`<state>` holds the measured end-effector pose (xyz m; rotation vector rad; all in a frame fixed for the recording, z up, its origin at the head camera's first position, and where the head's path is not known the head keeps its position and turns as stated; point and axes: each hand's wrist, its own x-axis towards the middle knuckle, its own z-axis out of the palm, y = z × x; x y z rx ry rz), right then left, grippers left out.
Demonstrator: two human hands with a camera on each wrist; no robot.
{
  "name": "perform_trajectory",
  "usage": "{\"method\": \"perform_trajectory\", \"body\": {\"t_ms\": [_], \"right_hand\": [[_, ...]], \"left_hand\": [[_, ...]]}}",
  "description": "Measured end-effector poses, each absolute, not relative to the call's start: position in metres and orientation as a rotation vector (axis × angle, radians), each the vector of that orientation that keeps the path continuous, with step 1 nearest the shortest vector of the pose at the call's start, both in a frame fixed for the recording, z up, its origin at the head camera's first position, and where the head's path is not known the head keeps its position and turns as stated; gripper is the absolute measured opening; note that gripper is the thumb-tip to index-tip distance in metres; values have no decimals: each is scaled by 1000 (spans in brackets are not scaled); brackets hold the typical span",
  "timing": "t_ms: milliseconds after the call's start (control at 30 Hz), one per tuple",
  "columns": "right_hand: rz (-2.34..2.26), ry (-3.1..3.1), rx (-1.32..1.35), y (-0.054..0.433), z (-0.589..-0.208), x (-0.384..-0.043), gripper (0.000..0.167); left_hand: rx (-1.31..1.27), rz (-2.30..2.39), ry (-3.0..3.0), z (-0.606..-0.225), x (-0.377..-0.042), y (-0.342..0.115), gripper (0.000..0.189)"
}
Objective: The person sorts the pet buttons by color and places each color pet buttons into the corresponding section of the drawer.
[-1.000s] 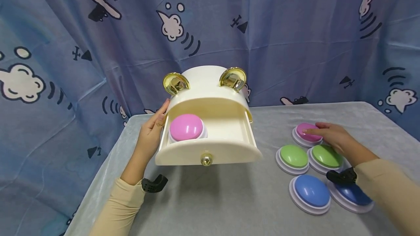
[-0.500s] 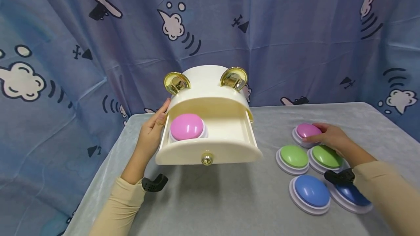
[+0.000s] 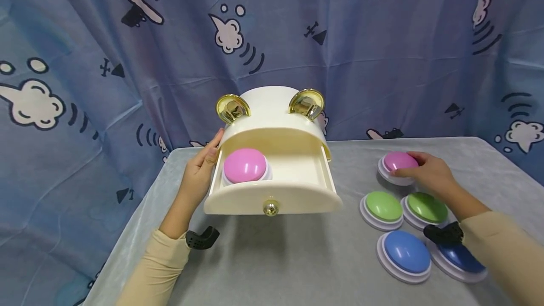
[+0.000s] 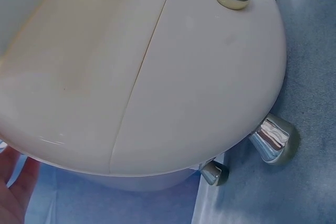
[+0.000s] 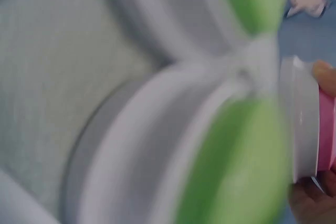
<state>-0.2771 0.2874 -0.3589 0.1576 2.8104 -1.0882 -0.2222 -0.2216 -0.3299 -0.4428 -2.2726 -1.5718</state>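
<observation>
A white drawer box with gold ear-like discs stands on the table, its drawer pulled out. One pink dome button on a white base lies in the drawer's left part. My left hand rests against the box's left side with its fingers extended. At the right, my right hand grips another pink dome button between thumb and fingers, slightly raised and tilted. The right wrist view shows that button's white base between thumb and fingers.
Two green buttons and two blue buttons lie in pairs near the right hand. A grey cloth covers the table. Behind hangs a blue curtain with plane and cloud prints. Gold feet support the box.
The right hand has shifted its grip from the top of the pink button to its sides and lifted it slightly off the table. The left hand stays on the box.
</observation>
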Motion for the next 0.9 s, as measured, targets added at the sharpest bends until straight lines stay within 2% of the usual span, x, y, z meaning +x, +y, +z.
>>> {"method": "perform_trajectory", "body": {"t_ms": [167,333,900], "right_hand": [[-1125,2884,-2,265,-319,-266,99],[-1165,2852,-53,242,-283,-259,98],[-1159,2876,-191,187,-239,-228,92]], "left_hand": [[-437,-1565,-2274,-327,-220,-221,43],[-433,-1588,-2262,-326,-219,-220,44],[-433,-1598,-2268,-330,-221,-221,44]]}}
